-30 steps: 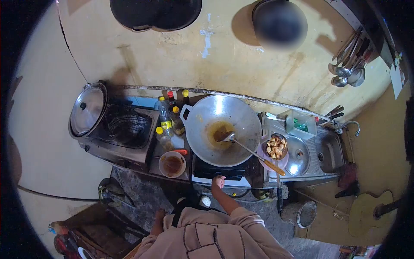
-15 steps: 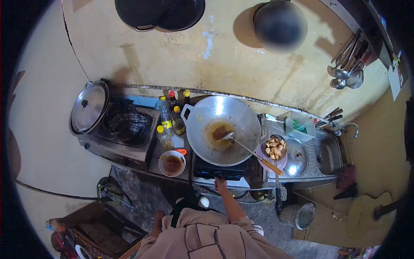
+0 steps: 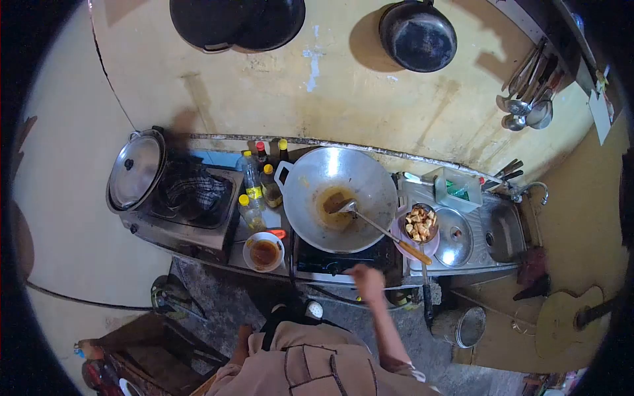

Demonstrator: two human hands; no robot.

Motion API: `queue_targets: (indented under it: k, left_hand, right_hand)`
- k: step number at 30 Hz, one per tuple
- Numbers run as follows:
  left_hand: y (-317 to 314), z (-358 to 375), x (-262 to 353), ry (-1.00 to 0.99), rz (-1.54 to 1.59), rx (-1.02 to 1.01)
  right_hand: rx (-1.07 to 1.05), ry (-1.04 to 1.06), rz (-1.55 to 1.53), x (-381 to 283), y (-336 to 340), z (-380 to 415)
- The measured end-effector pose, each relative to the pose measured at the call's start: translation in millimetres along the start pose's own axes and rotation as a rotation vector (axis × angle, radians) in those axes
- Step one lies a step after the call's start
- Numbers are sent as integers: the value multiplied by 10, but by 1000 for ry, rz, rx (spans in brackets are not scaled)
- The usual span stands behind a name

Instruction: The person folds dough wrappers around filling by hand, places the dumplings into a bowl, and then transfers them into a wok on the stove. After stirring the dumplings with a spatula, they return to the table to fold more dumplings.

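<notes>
R hand (image 3: 368, 280) by the stove's (image 3: 320, 261) front edge, fingers blurred, can't tell if apart; wok (image 3: 310, 218) on top w/ spatula (image 3: 386, 232) in it; L hand (image 3: 245, 330) low, grip unclear.

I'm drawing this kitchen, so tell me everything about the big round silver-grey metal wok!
The wok is wide, deep and shiny. It sits upright on the black stove, one loop handle at its left. Brownish-yellow liquid pools inside. A metal spatula with a wooden handle leans over its rim. The right hand isn't touching it.
</notes>
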State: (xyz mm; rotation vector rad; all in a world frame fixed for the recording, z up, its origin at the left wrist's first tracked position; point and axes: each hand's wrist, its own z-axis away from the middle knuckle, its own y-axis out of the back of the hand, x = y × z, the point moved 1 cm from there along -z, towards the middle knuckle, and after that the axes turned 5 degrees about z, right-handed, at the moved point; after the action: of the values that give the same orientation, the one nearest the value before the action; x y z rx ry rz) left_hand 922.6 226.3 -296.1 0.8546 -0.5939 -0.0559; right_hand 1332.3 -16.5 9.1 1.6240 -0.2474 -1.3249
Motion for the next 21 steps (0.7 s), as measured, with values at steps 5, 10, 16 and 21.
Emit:
queue_targets:
  k: [5,10,16,21]
  left_hand:
    - [-84,-28,-59,-135,-121,-11]
    - [-131,-60,-174,-408,-404,-71]
    - [-332,-150,-132,-25,-88,111]
    - [-378,-131,-261,-293,-444,-62]
  right_hand:
    - [522,-37,886,235,1231,-150]
    - [67,-107,924,749,1116,-441]
    - [21,45,658,716,1289,-534]
    - [60,0,647,651,1309,-453]
